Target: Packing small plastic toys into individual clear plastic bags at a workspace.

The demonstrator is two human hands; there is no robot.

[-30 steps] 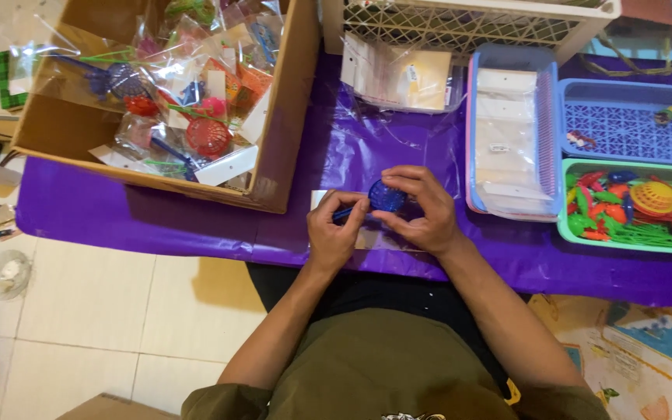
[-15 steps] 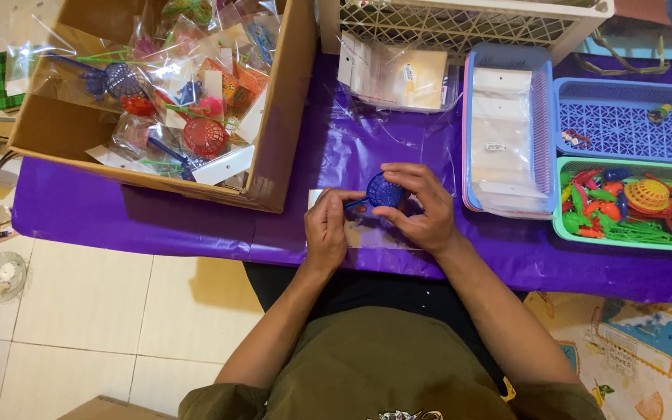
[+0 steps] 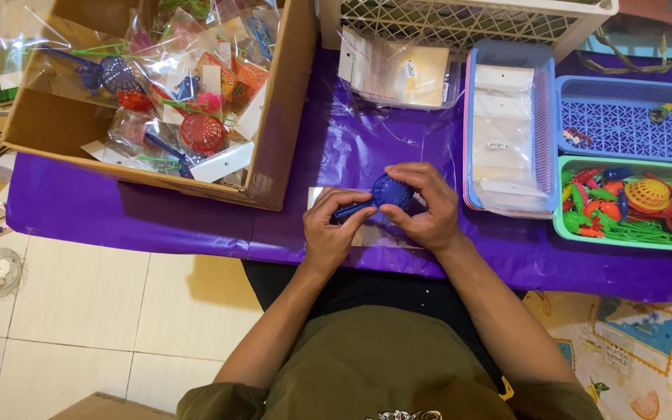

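Purple tablecloth (image 3: 157, 218): cardboard box (image 3: 281, 124) beside hands (image 3: 383, 214); trays (image 3: 507, 132) right.

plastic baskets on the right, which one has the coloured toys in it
The green basket, nearest the right hand. The blue basket behind it is nearly bare, and the pale blue tray holds clear bags.

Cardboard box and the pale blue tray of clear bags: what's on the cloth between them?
Head view: a stack of clear packets at the back, bare purple cloth mid-stretch, and nearer, both hands on a blue toy net.
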